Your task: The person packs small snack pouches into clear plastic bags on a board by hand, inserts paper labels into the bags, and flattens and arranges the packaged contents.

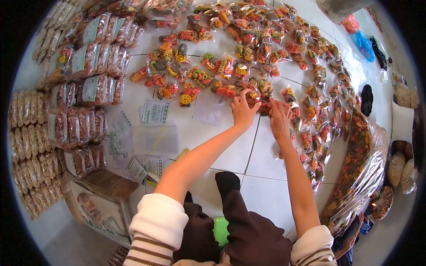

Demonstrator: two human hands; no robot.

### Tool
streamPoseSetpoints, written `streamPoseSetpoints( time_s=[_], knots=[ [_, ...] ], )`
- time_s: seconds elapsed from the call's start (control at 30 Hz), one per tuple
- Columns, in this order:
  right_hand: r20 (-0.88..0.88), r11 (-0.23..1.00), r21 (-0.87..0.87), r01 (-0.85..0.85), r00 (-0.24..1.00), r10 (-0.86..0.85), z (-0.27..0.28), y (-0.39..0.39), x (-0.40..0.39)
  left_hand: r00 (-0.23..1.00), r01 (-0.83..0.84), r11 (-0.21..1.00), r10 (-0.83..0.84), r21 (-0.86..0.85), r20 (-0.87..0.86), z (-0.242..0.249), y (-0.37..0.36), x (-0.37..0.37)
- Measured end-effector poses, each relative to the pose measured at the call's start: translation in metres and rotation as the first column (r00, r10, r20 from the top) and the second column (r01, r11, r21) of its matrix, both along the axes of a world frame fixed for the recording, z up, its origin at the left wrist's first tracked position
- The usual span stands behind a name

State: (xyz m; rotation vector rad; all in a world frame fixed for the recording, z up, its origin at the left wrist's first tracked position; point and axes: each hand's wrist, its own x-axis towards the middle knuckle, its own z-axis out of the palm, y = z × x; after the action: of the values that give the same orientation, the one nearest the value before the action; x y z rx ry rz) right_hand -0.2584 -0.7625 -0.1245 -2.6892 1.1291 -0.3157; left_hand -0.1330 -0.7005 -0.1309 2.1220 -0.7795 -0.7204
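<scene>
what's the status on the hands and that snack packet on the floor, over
Left hand and right hand both pinching one small clear packet of coloured ring snacks. Packet low over white tiled floor. More filled packets crowd close around.

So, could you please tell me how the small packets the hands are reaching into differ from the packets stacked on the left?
The small clear packets of multicoloured ring snacks lie scattered loosely on the white tiled floor; the clear labelled packets of reddish-brown snacks lie in tidy overlapping rows. The former look smaller and carry no visible label. Both are clear plastic. The left hand and right hand touch the multicoloured ones.
</scene>
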Motion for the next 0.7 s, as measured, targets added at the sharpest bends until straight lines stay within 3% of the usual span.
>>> streamPoseSetpoints(
  time_s=[0.13,0.2,0.27,0.3,0.37,0.4,0.43,0.47,0.5,0.57,0.6,0.63,0.7],
  knots=[
    [-0.025,0.989,0.102,0.108,0.994,-0.106,0.01,0.009,0.003,0.999,0.033,0.987,-0.029,-0.156,0.028,-0.005,0.007,0.009],
    [0.018,0.982,0.138,0.13,0.991,-0.133,0.015,0.018,0.009,0.972,-0.081,0.947,0.007,-0.31,-0.233,0.003,0.019,0.019],
    [0.24,0.925,0.358,0.126,0.945,-0.222,0.022,0.025,0.016,0.954,-0.136,0.934,0.033,-0.33,-0.298,0.019,0.034,0.033],
    [0.466,0.803,0.596,0.012,0.809,-0.359,0.031,0.034,0.026,0.928,-0.179,0.921,0.041,-0.347,-0.371,0.03,0.045,0.042],
    [0.455,0.686,0.724,-0.067,0.795,-0.402,0.058,0.047,0.039,0.939,-0.151,0.942,0.042,-0.3,-0.341,0.058,0.071,0.059],
    [0.487,0.688,0.717,-0.111,0.785,-0.382,0.068,0.055,0.048,0.941,-0.112,0.963,0.023,-0.246,-0.338,0.074,0.085,0.067],
    [0.436,0.554,0.819,-0.152,0.792,-0.428,0.08,0.063,0.055,0.952,-0.125,0.959,0.043,-0.256,-0.304,0.082,0.099,0.074],
    [0.378,0.403,0.895,-0.192,0.805,-0.457,0.093,0.072,0.064,0.895,-0.16,0.953,0.029,-0.259,-0.445,0.092,0.115,0.08],
    [0.414,0.399,0.885,-0.241,0.801,-0.432,0.104,0.082,0.076,0.822,-0.195,0.946,0.013,-0.259,-0.57,0.104,0.133,0.087],
    [0.526,0.109,0.805,-0.583,0.618,-0.585,0.131,0.109,0.096,0.895,-0.211,0.947,0.088,-0.241,-0.437,0.148,0.17,0.087],
    [0.528,0.036,0.782,-0.622,0.63,-0.569,0.153,0.126,0.103,0.903,-0.215,0.939,0.086,-0.268,-0.42,0.169,0.19,0.087],
    [0.557,0.029,0.76,-0.65,0.626,-0.546,0.17,0.138,0.109,0.909,-0.218,0.929,0.082,-0.299,-0.408,0.184,0.207,0.087],
    [0.7,0.092,0.698,-0.71,0.65,-0.295,0.203,0.162,0.116,0.92,-0.216,0.873,0.031,-0.438,-0.391,0.215,0.244,0.084]
  ],
)
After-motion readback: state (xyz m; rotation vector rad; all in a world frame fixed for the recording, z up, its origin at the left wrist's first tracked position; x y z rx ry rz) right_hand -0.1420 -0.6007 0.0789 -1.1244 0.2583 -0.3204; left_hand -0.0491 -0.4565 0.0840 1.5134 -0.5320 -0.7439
